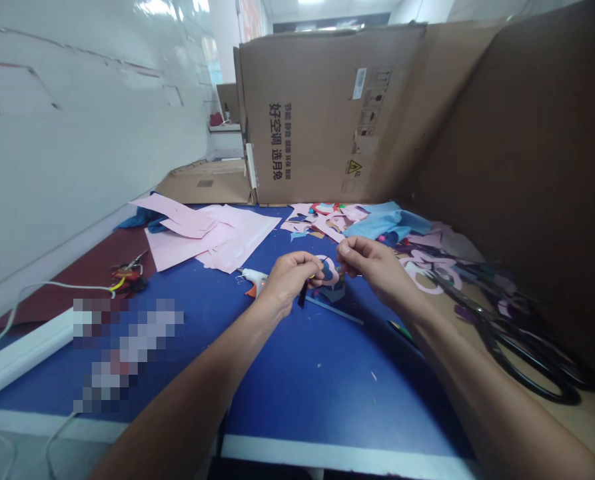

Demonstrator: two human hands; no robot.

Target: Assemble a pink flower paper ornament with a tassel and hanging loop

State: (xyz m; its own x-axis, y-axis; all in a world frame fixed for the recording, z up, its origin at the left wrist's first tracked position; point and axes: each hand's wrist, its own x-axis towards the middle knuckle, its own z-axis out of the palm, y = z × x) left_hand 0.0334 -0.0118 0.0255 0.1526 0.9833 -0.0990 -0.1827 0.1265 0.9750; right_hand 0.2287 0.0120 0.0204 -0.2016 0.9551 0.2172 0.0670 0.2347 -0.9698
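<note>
Where the left hand (293, 275) grips: thumb and fingers are clenched on a pink-and-blue cut piece (331, 272), centre of frame; a dark strand (303, 293) hangs beneath.
Right hand (364, 259): just beside the piece, right of centre; thumb and forefinger meet in a pinch; what lies between them cannot be told.
Glue gun (252, 275): white with orange trigger, left of centre, partly behind the left hand.
Pale strip (340, 313): slantwise below the hands.
Room for moving: blue tabletop (322, 400) runs between the forearms from the strip down to the pale near edge (357, 452), bottom centre; small flecks lie on it.
Right flank: tighter; green pencil (401, 331) beside the forearm, black-handled scissors (482, 312) and pink cutout (432, 291) beyond it.
Left flank: red-and-yellow tool (130, 275) at the edge of a maroon sheet (87, 263); white bar (27, 353), lower left.
Far side: pink sheets (217, 233) left of centre; light blue fabric (390, 223) beyond the right hand.
Boundaries: cardboard box (322, 120) at upper centre, cardboard panel (537, 167) at right, pale wall (102, 140) at upper left.
</note>
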